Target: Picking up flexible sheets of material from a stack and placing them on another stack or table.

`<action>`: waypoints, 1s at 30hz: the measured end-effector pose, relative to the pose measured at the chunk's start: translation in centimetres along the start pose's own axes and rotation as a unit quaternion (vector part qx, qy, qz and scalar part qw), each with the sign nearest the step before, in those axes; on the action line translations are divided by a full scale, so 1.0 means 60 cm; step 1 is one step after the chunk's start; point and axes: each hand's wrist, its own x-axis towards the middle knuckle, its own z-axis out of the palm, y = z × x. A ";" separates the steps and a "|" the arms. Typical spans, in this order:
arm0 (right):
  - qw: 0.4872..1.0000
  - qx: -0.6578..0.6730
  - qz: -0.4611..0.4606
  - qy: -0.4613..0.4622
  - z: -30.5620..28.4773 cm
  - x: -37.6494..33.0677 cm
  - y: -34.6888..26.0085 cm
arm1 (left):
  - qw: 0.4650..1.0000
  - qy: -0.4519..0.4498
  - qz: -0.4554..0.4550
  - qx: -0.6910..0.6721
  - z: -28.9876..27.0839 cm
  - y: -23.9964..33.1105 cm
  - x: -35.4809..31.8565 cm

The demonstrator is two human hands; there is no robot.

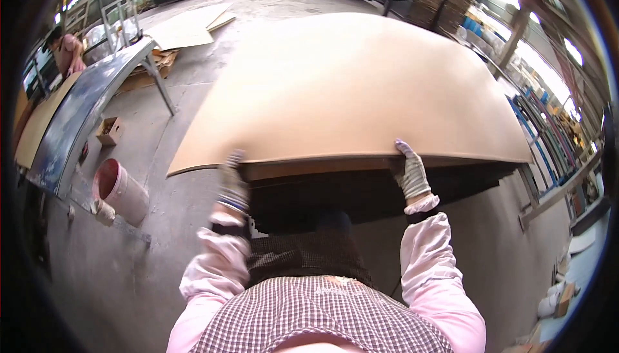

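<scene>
Both gloved hands pinch the near edge of a big tan board: left hand (233,182), right hand (411,174). The board (361,88) lies atop a dark stack (361,188). Best kept level. Far left stands a pink bucket (122,190).

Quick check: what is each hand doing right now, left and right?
Left hand: gloved, shut on the near edge of the large tan board.
Right hand: gloved, shut on the same edge.

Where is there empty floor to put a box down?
Bare concrete floor lies between the big tan board and the long metal table. It is crowded near the pink bucket and small cardboard box, and at the racks on the right.
</scene>
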 end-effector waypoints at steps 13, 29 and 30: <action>0.975 -0.046 0.109 0.186 -0.258 0.118 0.012 | 0.992 0.021 -0.113 0.042 -0.028 -0.049 -0.018; 0.943 -0.175 0.125 0.255 -0.149 0.117 0.015 | 0.967 0.121 -0.175 0.139 -0.081 -0.067 0.043; 0.931 -0.149 0.106 0.316 -0.149 0.117 0.017 | 0.960 0.123 -0.188 0.166 -0.077 -0.064 0.047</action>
